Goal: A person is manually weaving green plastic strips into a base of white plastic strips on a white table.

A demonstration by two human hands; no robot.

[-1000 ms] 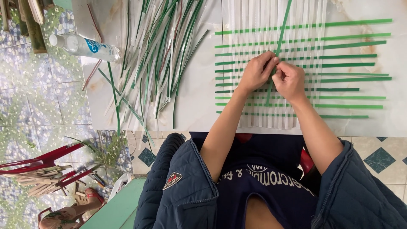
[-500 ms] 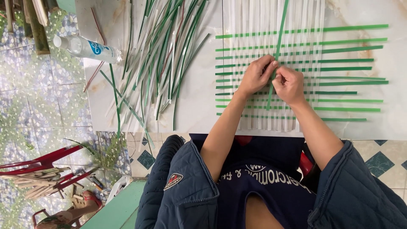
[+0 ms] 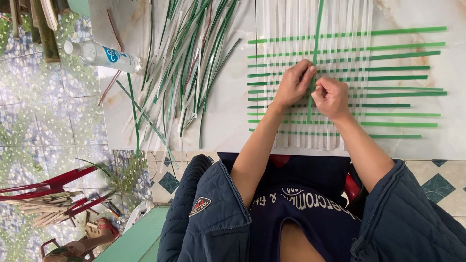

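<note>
A single upright green strip [image 3: 318, 29] runs down from the top edge of the view through the middle of a woven mat [image 3: 340, 87], and both hands meet on it where it enters the weave. The mat lies flat on the right half of the pale marble-patterned desk [image 3: 228, 121]; it is made of white strips running away from the person and green strips crossing them from side to side, the green ends sticking out well past the white ones on the right.

The left hand [image 3: 293, 86] rests on the mat with its fingertips closed together on the upright green strip, thumb and forefinger pinching it. The right hand [image 3: 331, 97] sits just beside it, touching the same strip a little lower; its fingers are curled down against the weave, though whether they actually grip the strip or only press on it is hard to tell from this angle. The two hands are touching or nearly so at the knuckles. Both forearms are bare, with dark blue quilted sleeves [image 3: 213, 213] pushed up to the elbows.

To the left of the mat, on the same desk, lies a loose fan of spare green and white strips [image 3: 184, 63], some hanging over the near edge. Further left a clear plastic bottle [image 3: 99, 54] lies on its side near the desk's corner. Beyond the desk is a patterned tiled floor [image 3: 43, 121], with a red frame [image 3: 48, 182] and a bundle of thin sticks [image 3: 43, 208] at lower left.
</note>
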